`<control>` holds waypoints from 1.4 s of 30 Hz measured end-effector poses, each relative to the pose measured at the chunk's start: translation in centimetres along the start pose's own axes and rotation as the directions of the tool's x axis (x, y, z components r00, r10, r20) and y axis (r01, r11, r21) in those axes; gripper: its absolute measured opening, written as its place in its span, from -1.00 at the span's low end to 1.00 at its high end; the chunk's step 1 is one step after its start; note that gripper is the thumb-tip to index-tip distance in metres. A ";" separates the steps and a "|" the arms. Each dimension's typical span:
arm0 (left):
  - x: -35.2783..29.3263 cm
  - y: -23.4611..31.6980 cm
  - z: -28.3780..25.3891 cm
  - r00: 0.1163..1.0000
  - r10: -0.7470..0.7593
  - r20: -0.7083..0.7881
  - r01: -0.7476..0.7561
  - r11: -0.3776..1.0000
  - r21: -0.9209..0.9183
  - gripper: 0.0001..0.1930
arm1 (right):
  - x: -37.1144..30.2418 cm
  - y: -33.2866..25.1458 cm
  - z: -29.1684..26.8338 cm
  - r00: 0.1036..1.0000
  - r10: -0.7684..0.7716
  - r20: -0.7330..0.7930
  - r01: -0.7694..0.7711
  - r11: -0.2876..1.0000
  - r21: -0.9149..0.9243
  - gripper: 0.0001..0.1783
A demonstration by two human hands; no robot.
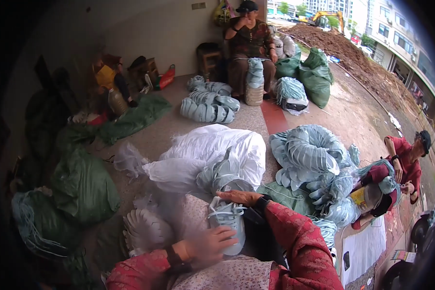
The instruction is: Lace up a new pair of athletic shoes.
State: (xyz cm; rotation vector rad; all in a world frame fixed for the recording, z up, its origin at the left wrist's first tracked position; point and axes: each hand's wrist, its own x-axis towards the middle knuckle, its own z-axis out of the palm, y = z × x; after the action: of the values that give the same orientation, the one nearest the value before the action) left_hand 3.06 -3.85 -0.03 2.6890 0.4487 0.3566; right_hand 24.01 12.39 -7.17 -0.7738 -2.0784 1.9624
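Observation:
A light blue shoe upper (pixel 233 226) with white laces lies over my lap, its laced part toward the far side. My left hand (pixel 209 244), slightly blurred, rests across the side of this upper with the fingers stretched out. At the far end, near the laces, my right hand (pixel 241 197) has its fingers closed on the upper's edge; the fingertips are partly hidden. Just beyond stands a nested stack of grey-blue shoe uppers (pixel 222 175), against a large white plastic sack (pixel 212 145).
Coiled rows of blue uppers (pixel 310 150) lie at my right, on a green sack (pixel 287 199). Pale uppers (pixel 147 227) sit by my left side, near green sacks (pixel 84 183). One person (pixel 251 43) sits opposite, another (pixel 405 159) at right, a third (pixel 108 72) at far left.

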 end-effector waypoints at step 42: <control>-25.9 -17.3 -14.4 0.231 -0.879 -0.416 0.793 0.418 -0.443 -0.46 | 0.6 0.2 -0.9 0.994 -0.095 0.049 0.107 0.899 -0.425 -0.37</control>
State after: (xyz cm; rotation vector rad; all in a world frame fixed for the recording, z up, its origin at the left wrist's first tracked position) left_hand -29.55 6.81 0.89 1.6749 1.8930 0.8419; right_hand 23.98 13.45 -7.41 -0.6923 -2.5500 1.4836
